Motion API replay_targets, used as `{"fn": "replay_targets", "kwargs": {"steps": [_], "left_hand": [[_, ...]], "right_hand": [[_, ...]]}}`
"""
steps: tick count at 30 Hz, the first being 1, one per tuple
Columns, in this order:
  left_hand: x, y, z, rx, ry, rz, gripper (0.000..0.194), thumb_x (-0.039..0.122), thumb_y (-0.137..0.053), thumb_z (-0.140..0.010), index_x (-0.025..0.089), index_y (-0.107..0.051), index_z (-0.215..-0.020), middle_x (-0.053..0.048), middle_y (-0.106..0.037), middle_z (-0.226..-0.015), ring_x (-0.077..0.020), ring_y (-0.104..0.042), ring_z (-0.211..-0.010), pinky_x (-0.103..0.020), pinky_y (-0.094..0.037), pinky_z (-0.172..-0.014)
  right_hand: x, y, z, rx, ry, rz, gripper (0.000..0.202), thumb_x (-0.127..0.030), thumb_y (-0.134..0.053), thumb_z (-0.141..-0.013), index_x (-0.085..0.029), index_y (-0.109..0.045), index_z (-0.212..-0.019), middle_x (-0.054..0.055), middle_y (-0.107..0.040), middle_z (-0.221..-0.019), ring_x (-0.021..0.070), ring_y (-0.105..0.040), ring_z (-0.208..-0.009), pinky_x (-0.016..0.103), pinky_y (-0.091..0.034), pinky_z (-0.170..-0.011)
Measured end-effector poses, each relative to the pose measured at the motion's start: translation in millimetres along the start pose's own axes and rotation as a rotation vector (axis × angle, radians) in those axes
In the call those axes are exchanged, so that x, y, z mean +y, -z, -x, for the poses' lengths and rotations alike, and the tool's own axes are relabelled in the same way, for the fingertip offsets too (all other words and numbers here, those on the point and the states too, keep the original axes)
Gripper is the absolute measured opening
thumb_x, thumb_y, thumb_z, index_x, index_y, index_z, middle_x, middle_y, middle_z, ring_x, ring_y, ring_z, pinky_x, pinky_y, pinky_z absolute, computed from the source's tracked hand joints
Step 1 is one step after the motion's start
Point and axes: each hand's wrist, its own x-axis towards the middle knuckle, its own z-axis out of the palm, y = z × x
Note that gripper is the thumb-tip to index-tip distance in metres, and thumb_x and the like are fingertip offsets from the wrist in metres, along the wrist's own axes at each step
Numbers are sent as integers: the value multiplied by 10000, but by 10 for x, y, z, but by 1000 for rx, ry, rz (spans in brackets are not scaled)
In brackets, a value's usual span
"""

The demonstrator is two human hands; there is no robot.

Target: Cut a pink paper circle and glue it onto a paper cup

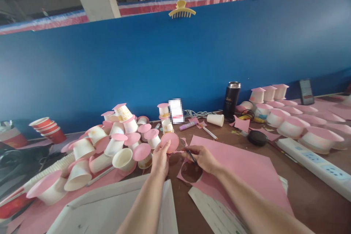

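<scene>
Pinched between the thumb and fingers of my left hand (161, 155) is a round pink paper disc (170, 143), held up over the table. My right hand (202, 158), just to the right, is closed around dark-handled scissors (191, 156), whose tips are hard to make out. Below it lies a pink sheet (236, 168) with a round hole cut near its left end. Many paper cups with pink discs on them, such as this one (142, 154), stand and lie to the left of my left hand.
Behind the hands are a purple glue stick (188, 126), a white cup (215, 120) and a black bottle (231, 100). A power strip (315, 162) and rows of pink-topped cups (293, 126) are at right. A white box lid (109, 208) lies front left.
</scene>
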Motion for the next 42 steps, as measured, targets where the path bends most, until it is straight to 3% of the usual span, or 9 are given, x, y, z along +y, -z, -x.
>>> {"fn": "replay_targets", "kwargs": {"steps": [7,18,23,32,42], "left_hand": [[-15,14,-21,15,1,28,293,309,-777,-640,142,-653,-847,-31,-685,-714,-162,-660,-674,-291,-515,-703],[-6,-2,-17,18,4,24,300,287,-788,-624,128,-672,-850,-29,-689,-722,-131,-637,-639,-250,-496,-660],[9,-11,-1,5,13,32,282,286,-789,-616,136,-681,-830,-29,-698,-737,-135,-638,-652,-240,-480,-630],[9,-18,6,-13,30,27,361,322,-796,-609,117,-668,-878,-63,-704,-756,-174,-650,-646,-295,-508,-632],[38,-40,24,6,29,34,280,276,-789,-614,129,-678,-825,-44,-701,-719,-157,-655,-652,-267,-509,-648]], "right_hand": [[18,-16,1,2,33,17,412,-485,-700,-712,-174,-738,-979,-10,-572,-600,113,-471,-546,246,-400,-547],[-35,-22,17,1,17,24,382,-501,-692,-715,-176,-737,-911,-28,-517,-567,102,-426,-526,245,-366,-533],[-69,-29,33,5,33,18,363,-518,-692,-703,-170,-733,-796,-25,-515,-560,100,-422,-523,238,-351,-513],[-66,-28,27,11,22,20,392,-534,-684,-708,-157,-731,-805,-18,-502,-549,98,-417,-518,229,-338,-488],[-38,-27,21,-11,50,6,313,-467,-694,-722,-160,-716,-779,-18,-503,-590,98,-410,-561,228,-349,-520]]}}
